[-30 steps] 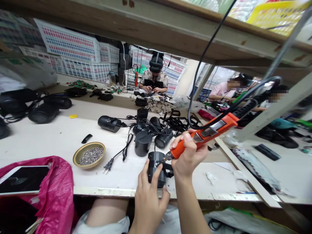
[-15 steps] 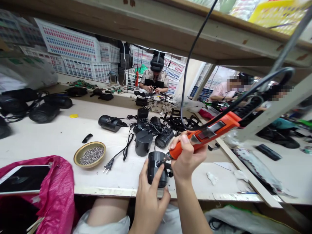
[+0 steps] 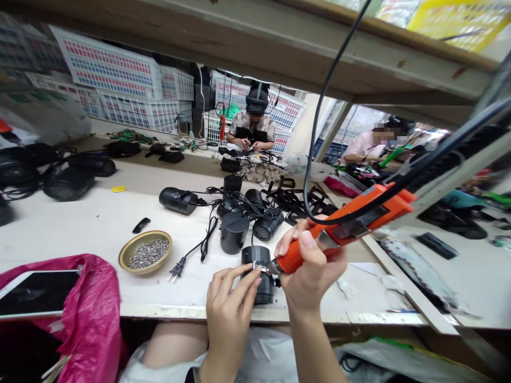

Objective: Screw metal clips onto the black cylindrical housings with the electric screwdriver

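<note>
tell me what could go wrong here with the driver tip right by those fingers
The left hand has its fingertips right at the orange screwdriver bit on the black housing; a slip could jab them. The housing sits near the bench edge and could tip off. The cord might tug the tool off line.

The right hand (image 3: 313, 266) grips an orange electric screwdriver (image 3: 343, 229), and its tip touches the top of a black round device (image 3: 260, 274) near the front edge of the white table (image 3: 80, 223). The left hand (image 3: 229, 308) pinches something small at the tip. A bowl of screws (image 3: 146, 252) sits to the left.
</note>
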A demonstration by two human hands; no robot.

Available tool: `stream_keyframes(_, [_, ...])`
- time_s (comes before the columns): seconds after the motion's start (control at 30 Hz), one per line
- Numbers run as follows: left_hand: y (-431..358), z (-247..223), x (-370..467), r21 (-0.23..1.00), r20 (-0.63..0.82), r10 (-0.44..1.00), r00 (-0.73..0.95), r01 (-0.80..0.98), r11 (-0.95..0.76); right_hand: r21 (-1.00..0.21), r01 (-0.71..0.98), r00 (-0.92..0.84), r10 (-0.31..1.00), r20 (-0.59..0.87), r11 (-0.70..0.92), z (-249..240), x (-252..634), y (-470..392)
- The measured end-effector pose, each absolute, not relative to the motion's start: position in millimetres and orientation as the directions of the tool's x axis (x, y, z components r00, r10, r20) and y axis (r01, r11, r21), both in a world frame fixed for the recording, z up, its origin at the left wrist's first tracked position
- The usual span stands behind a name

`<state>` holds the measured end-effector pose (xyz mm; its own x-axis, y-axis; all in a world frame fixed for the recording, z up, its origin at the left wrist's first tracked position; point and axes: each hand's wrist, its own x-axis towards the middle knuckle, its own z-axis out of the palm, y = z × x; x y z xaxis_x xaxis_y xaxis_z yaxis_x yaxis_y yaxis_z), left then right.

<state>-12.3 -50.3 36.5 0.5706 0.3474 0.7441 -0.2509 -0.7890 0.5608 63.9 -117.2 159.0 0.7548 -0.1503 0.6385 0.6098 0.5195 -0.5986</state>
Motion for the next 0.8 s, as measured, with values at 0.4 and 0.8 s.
stream_keyframes(0.4, [-51, 34, -11, 0.664, 0.691, 0.402, 0.601, -0.307, -0.682, -0.614, 0.549, 0.8, -0.145, 0.582, 0.567, 165, 60, -115])
stream_keyframes(0.8, [-57, 36, -12, 0.78, 0.597, 0.519, 0.611, -0.291, -0.554, -0.616, 0.571, 0.799, -0.195, 0.569, 0.542, 170, 61, -112])
